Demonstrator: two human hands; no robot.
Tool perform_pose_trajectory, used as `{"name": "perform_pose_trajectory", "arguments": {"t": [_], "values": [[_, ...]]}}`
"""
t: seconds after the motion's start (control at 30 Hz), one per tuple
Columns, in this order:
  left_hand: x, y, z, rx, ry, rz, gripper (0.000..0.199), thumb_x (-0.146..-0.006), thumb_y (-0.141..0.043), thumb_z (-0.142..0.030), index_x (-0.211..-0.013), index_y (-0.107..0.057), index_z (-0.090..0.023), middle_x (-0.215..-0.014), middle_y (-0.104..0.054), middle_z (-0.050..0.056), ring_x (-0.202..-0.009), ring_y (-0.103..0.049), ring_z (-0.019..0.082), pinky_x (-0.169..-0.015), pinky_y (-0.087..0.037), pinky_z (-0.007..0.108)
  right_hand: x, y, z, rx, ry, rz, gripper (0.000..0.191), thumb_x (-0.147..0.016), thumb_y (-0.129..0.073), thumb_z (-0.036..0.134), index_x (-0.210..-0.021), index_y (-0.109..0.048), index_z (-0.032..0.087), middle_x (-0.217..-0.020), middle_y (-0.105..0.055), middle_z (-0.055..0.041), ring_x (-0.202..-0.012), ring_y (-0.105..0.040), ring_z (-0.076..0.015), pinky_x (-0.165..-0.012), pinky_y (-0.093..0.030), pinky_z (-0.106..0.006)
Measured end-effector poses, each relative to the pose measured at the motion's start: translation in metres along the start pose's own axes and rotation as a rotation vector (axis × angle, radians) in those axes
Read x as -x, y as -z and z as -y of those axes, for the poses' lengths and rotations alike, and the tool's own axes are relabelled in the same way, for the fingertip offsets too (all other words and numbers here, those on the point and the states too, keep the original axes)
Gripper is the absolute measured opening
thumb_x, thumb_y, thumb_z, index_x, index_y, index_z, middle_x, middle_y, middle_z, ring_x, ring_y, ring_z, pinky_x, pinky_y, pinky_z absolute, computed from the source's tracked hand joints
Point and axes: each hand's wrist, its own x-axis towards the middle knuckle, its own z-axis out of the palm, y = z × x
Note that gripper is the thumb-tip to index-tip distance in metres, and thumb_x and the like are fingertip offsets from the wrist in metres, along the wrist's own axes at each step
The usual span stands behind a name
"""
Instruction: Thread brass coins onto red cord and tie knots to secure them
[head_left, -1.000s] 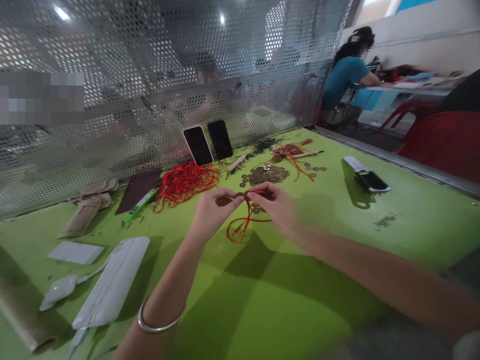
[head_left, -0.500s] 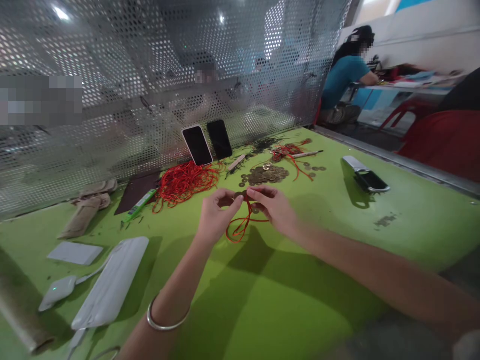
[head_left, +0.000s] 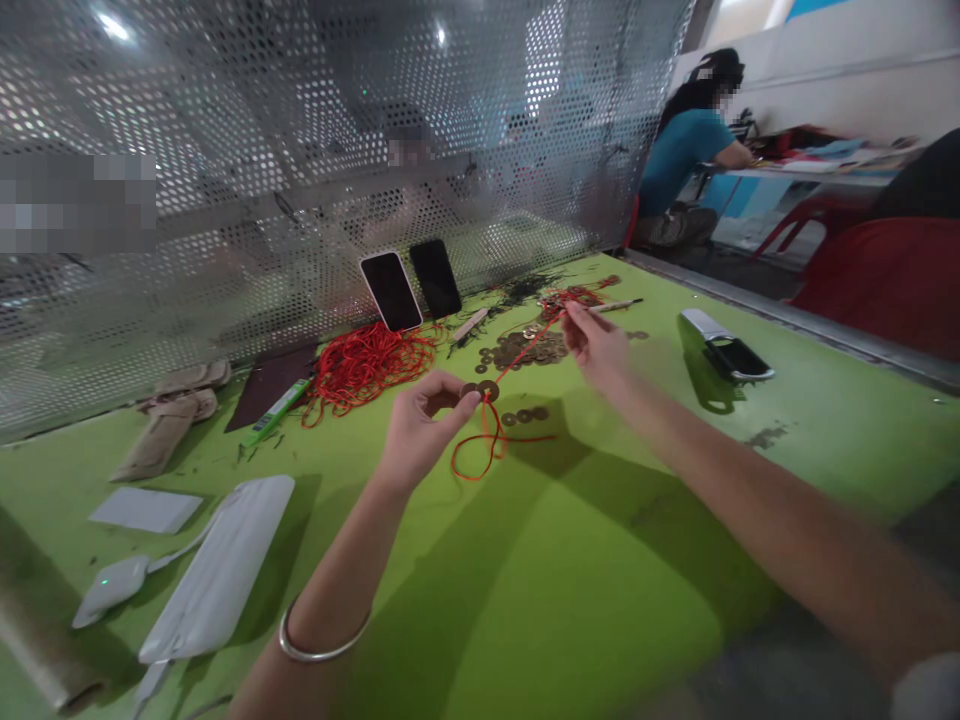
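Over the green table [head_left: 525,600], fingers of left hand [head_left: 424,430] clamp coins [head_left: 490,390], likely light, stiff, at the rim, those of right hand [head_left: 600,350] soft-looking red cord [head_left: 525,353].

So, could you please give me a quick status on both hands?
Left hand pinching two round brown metal-looking coins. Right hand holding thin red cord, stretched straight from coins. Pile of round brown coins beyond; nothing visibly blocking.

Coins [head_left: 493,386] partly hidden by left fingers [head_left: 459,410]; markings too small; tube [head_left: 45,640] cut by left edge.
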Motion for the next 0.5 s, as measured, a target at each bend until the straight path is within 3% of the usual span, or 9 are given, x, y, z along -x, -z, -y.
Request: {"name": "perform_pose_trajectory", "arguments": {"t": [0.07, 0.23, 0.5], "values": [[0.0, 0.002, -0.004, 0.007, -0.022, 0.021, 0.016, -0.072, -0.066, -0.029, -0.068, -0.057, -0.016, -0.069, -0.056, -0.001, -0.066, -0.055, 0.011, -0.065, -0.046, 0.023, -0.017, 0.015, 0.007, -0.02, 0.053, -0.12, 0.005, -0.069, -0.069, 0.018, -0.07, -0.065, 0.02, -0.066, -0.064, 0.0041, -0.058, -0.06, -0.005, -0.055, -0.049, -0.014], [0.001, 0.007, -0.012, 0.033, -0.079, 0.045, 0.015, -0.072, -0.066, -0.027, -0.066, -0.057, -0.017, -0.071, -0.055, -0.001, -0.069, -0.054, 0.011, -0.068, -0.045, 0.023, -0.045, 0.05, 0.018, -0.063, 0.059, -0.333, 0.018, -0.077, -0.057, 0.006, -0.063, -0.058, 0.017, -0.059, -0.061, 0.0044, -0.051, -0.057, -0.0028, -0.05, -0.048, -0.011], [-0.001, 0.012, -0.01, 0.065, -0.125, 0.028, 0.012, -0.073, -0.067, -0.025, -0.068, -0.059, -0.017, -0.072, -0.053, -0.001, -0.068, -0.053, 0.01, -0.065, -0.045, 0.022, -0.07, 0.076, 0.022, 0.036, 0.184, -0.467, 0.015, -0.076, -0.057, 0.008, -0.066, -0.053, 0.019, -0.061, -0.056, 0.0053, -0.053, -0.057, -0.0052, -0.051, -0.053, -0.015]]}}
